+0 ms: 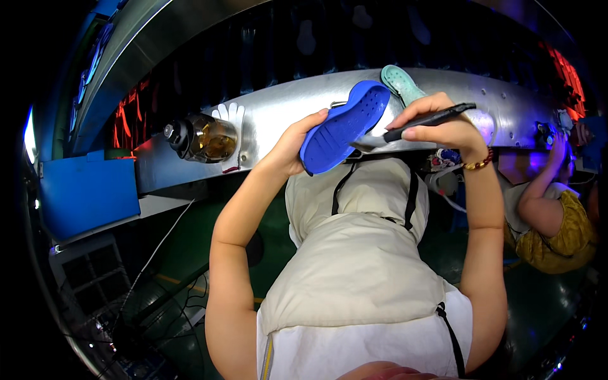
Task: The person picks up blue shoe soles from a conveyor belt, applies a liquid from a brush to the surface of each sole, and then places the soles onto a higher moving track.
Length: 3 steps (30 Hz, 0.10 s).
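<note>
A blue foam shoe piece (330, 134), shaped like a clog sole with small holes toward its toe end, is tilted above the metal ledge. My left hand (303, 140) grips it along its left edge. In my right hand (437, 123) is a brush (437, 118) with a black handle, held like a pen. Its pale tip points at the right edge of the blue piece; whether it touches cannot be made out. Just behind my right fingers, a mint-green perforated clog (400, 82) rests on the ledge.
A clear bottle (215, 138) of brown liquid lies on the ledge (278, 104) at left, on a white glove (233, 117). Beyond runs a dark conveyor with sole shapes (306, 38). A co-worker (544, 209) sits at right. A blue panel (88, 193) and cables stand at left.
</note>
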Available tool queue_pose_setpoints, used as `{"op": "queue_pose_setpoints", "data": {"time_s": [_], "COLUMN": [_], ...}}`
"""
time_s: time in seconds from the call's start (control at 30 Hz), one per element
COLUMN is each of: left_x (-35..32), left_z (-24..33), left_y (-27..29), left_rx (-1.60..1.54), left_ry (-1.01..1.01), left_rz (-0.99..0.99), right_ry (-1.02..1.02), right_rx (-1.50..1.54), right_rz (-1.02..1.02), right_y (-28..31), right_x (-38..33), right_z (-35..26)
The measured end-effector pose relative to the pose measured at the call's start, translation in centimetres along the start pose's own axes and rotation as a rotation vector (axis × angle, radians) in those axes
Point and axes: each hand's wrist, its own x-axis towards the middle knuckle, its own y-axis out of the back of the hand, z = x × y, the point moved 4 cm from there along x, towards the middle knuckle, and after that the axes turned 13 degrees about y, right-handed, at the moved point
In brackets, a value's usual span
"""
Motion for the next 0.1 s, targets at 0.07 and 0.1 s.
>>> {"op": "queue_pose_setpoints", "data": {"time_s": [0.07, 0.1], "left_x": [1.0, 1.6], "left_z": [-0.1, -0.3], "left_y": [-0.4, -0.9], "left_rx": [-0.141, -0.208], "left_ry": [-0.020, -0.027], "left_rz": [-0.057, -0.084], "right_ry": [0.154, 0.212], "right_rx": [0.075, 0.095], "right_rz": [0.119, 0.162], "right_y": [-0.9, -1.9], "right_x": [0.3, 0.8], "right_z": [0.8, 1.8]}}
